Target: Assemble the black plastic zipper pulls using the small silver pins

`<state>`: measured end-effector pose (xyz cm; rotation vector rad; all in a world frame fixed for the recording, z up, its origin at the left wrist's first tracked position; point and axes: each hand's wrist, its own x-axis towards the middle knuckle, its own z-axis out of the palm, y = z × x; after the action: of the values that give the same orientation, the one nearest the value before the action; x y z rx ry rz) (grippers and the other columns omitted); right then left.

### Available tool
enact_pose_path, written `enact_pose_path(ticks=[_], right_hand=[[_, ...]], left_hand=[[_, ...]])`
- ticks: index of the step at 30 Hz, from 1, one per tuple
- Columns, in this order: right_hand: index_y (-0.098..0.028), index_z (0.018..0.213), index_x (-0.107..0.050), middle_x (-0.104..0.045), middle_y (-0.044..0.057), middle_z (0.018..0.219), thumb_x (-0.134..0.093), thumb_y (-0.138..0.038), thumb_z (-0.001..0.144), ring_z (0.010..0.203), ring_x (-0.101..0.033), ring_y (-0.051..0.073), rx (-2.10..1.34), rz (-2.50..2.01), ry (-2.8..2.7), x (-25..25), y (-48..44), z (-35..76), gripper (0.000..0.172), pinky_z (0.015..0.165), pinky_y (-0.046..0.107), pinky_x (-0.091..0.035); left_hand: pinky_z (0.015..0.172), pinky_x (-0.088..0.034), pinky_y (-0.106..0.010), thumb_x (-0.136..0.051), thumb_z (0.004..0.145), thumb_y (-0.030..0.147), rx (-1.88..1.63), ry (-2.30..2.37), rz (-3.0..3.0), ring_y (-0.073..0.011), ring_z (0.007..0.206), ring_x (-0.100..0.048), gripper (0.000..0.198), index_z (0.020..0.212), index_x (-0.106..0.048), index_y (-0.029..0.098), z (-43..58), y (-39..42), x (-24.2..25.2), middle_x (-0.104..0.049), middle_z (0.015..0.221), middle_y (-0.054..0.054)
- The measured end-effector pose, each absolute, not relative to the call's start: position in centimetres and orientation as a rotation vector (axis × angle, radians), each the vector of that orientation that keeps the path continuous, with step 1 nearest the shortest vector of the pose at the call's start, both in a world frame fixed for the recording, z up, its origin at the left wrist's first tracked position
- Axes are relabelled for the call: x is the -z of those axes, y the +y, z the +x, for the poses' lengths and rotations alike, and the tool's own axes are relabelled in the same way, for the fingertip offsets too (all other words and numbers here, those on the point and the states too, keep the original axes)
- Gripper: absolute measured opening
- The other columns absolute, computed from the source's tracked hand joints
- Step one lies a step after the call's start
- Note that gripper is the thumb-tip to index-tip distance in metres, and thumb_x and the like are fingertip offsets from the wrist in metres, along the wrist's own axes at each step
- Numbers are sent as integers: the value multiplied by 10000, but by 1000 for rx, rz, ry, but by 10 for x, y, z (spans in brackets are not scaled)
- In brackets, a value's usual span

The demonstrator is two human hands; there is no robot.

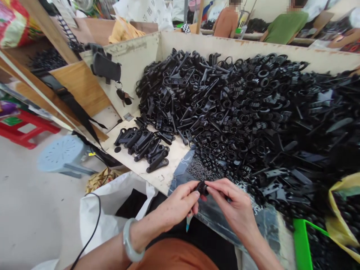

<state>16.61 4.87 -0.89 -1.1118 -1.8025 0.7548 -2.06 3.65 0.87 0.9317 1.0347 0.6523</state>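
Observation:
In the head view my left hand (180,202) is closed on a small round black part (201,188) near the front edge of the bench. My right hand (234,198) pinches the same part from the other side, with its thumb and index finger at the part's edge. Out of the lower side of my left hand sticks a thin tip with a blue-green end (188,224). Beyond the hands lies a heap of black plastic parts (225,101). Several black arm-shaped pieces (146,144) are laid side by side on the pale board at the left.
Small metal pieces (199,168) lie just past my hands. A green crate (302,243) and a yellow bag (334,210) stand at the right. At the left are a white sack (92,213) and a blue stool (60,153). Two people sit beyond the bench's back wall.

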Motion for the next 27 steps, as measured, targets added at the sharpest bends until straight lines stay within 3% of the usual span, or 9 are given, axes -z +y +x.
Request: enact_pose_path(ticks=[10,17,27], right_hand=[[-179,1095,-755,-693,44,873,-592,-98,981,740,-674,127,-540,-1056,-1985,3,33,165,215,653,216,-542],[-152,1106,-736,-686,69,890,-540,-88,1000,726,-698,129,-518,-954,-2106,-4,28,169,232,628,202,-563],[-241,1239,-724,-676,40,933,-614,-134,979,725,-674,117,-603,-1043,-2002,-2,17,174,302,636,196,-561]], left_hand=[[526,-316,-219,-496,922,266,-599,1039,980,-77,572,-415,327,1166,-668,132,-24,26,-14,-631,882,-34],[784,-478,-272,-545,959,370,-619,1150,1326,-176,839,-601,290,1068,-721,167,-26,18,-7,-698,876,-29],[763,-480,-274,-506,999,323,-613,1160,1437,-171,796,-637,290,1173,-688,180,-23,10,-17,-719,869,-29]])
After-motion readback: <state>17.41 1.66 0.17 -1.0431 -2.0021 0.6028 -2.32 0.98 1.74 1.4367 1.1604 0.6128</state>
